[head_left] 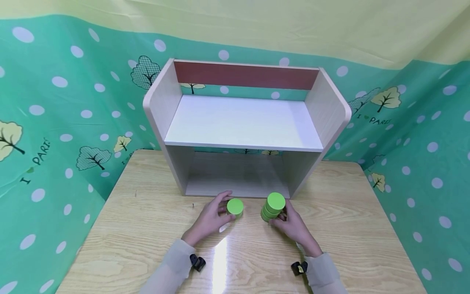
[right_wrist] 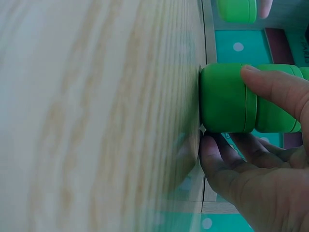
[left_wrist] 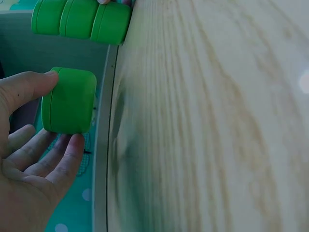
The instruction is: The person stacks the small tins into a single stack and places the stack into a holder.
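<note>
In the head view my left hand pinches a single green round lidded container between thumb and fingertips. The left wrist view shows that container with its lid seam, a small gap between its base and the table. To the right stands a stack of three like green containers, its lowest one on the tabletop. My right hand holds this stack low down. In the right wrist view the thumb lies on the lowest container near its seam, while the fingers curl around its other side.
A two-level wooden shelf with a white middle board and a dark red back rail stands just behind both hands. It rests on the wood-grain table. Green dotted curtains hang around the back and sides.
</note>
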`<state>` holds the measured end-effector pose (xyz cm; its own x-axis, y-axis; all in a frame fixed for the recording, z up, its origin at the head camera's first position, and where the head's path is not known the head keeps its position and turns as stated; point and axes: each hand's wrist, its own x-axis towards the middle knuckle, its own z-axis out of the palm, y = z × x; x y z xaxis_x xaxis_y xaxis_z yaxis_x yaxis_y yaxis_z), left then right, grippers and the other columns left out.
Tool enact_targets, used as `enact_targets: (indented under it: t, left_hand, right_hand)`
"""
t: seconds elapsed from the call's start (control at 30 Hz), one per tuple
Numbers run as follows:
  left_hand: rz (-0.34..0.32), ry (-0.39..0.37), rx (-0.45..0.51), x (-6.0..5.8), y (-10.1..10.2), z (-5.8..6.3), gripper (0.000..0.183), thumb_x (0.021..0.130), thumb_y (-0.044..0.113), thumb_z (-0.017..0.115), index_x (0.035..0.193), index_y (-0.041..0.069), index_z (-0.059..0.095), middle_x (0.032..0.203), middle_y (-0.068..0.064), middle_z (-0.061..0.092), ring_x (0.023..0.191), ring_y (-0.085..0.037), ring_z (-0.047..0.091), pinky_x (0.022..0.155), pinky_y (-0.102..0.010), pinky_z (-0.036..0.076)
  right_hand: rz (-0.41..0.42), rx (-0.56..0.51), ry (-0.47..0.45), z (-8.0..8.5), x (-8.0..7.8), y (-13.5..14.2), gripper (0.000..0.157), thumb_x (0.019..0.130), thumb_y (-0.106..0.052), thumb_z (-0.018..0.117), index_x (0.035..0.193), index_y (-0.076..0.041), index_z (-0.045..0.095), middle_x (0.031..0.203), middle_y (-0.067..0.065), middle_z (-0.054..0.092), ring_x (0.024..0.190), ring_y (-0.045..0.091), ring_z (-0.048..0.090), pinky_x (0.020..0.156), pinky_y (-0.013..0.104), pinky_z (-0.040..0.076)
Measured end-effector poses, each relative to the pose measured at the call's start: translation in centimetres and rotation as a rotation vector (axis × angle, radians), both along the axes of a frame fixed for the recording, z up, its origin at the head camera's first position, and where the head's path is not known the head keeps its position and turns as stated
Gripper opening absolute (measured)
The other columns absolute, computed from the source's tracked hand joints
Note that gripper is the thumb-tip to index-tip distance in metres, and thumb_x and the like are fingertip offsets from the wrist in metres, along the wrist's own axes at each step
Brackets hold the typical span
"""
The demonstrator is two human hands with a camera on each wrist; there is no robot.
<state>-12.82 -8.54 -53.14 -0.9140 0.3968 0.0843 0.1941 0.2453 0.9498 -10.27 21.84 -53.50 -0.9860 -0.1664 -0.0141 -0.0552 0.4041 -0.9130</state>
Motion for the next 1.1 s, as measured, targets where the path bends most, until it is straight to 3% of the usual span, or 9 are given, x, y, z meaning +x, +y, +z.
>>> enact_targets:
  t: [0.37, 0.67, 0.9, 1.1]
  left_hand:
    - [-0.004, 0.031, -0.005, -0.2, 0.4, 1.7, 0.078, 0.085, 0.003, 0.079, 0.151, 0.01, 0.039, 0.142, -0.014, 0.053, 0.12, -0.035, 0.058, 0.104, -0.047, 0.049]
    - [-0.019, 0.063, 0.01, -0.6, 0.7, 3.1, 0.078, 0.084, 0.003, 0.08, 0.15, 0.009, 0.04, 0.142, -0.019, 0.052, 0.119, -0.034, 0.059, 0.102, -0.044, 0.051]
    - [-0.017, 0.074, 0.006, -0.7, 1.0, 4.1, 0.08, 0.083, 0.001, 0.08, 0.151, 0.014, 0.04, 0.143, -0.019, 0.052, 0.117, -0.034, 0.06, 0.099, -0.053, 0.051]
    - [-0.02, 0.106, 0.013, -1.0, 1.2, 4.6, 0.078, 0.084, 0.004, 0.081, 0.15, 0.015, 0.041, 0.142, -0.015, 0.053, 0.115, -0.032, 0.062, 0.097, -0.052, 0.053]
  right_hand:
    - [0.001, -0.002, 0.0, 0.0, 0.0, 0.0, 0.068, 0.082, -0.001, 0.081, 0.138, -0.005, 0.043, 0.132, 0.021, 0.055, 0.126, 0.036, 0.051, 0.106, 0.052, 0.045]
    - [0.004, 0.006, 0.011, 0.1, 0.0, 0.0, 0.068, 0.082, 0.0, 0.081, 0.138, -0.005, 0.042, 0.132, 0.021, 0.055, 0.125, 0.035, 0.052, 0.105, 0.052, 0.045]
    - [0.009, -0.003, 0.024, 0.2, 0.1, 0.0, 0.068, 0.082, 0.002, 0.08, 0.137, -0.004, 0.043, 0.129, 0.02, 0.057, 0.123, 0.034, 0.053, 0.103, 0.051, 0.047]
    - [0.011, -0.004, 0.023, 0.1, 0.1, 0.0, 0.068, 0.082, 0.001, 0.081, 0.137, -0.005, 0.043, 0.13, 0.02, 0.056, 0.124, 0.035, 0.052, 0.104, 0.052, 0.046]
